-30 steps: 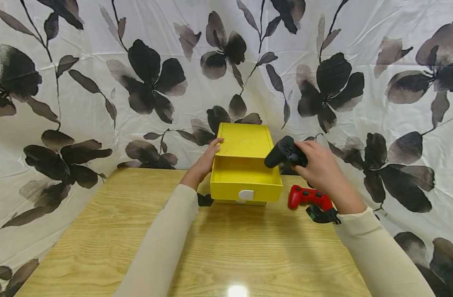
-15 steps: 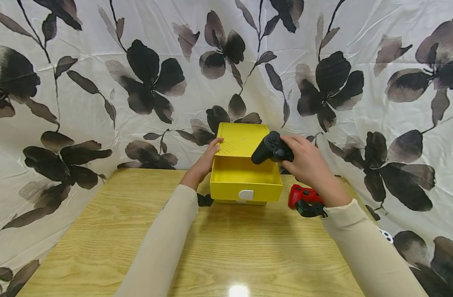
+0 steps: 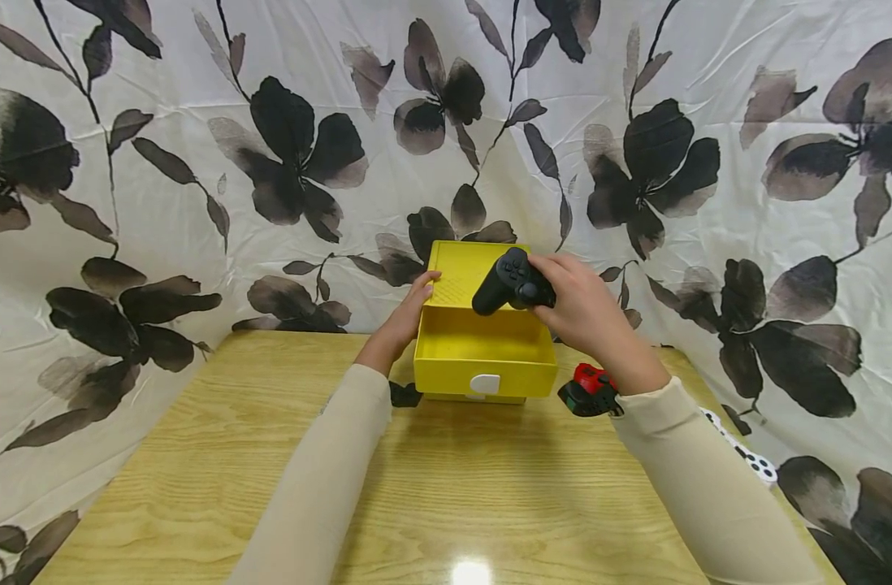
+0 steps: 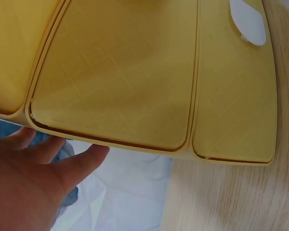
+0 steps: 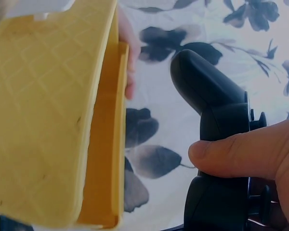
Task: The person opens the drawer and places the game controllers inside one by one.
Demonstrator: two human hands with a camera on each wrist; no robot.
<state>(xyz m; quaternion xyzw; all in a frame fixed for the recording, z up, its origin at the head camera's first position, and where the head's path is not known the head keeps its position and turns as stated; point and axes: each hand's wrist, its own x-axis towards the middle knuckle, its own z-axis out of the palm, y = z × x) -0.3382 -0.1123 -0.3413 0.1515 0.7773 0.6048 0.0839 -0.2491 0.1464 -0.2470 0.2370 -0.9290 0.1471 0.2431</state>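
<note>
Holding the black controller (image 3: 508,283) in our right grip (image 3: 581,307), we have it in the air; from the head it appears above the back part of the upper drawer (image 3: 446,378), which stands pulled out of the yellow box (image 3: 453,268). Thumb and fingers close around one side of the controller, and in the right wrist view a gap separates it from the box. Our left grip (image 3: 404,317) holds nothing; its fingers, rather straight, rest against the box's side.

From here, we think, several things could go wrong. If we lower the controller too far back, its free handle could catch on the edge of the box's top. If it presses hard on the drawer front, the box could tip forward, because our left fingers only lean on it. If the thumb loosens, the controller could fall. Also, with the arm too low, the dark wrist device (image 3: 588,398) could push the red controller (image 3: 591,375) on the worktop (image 3: 461,479).
</note>
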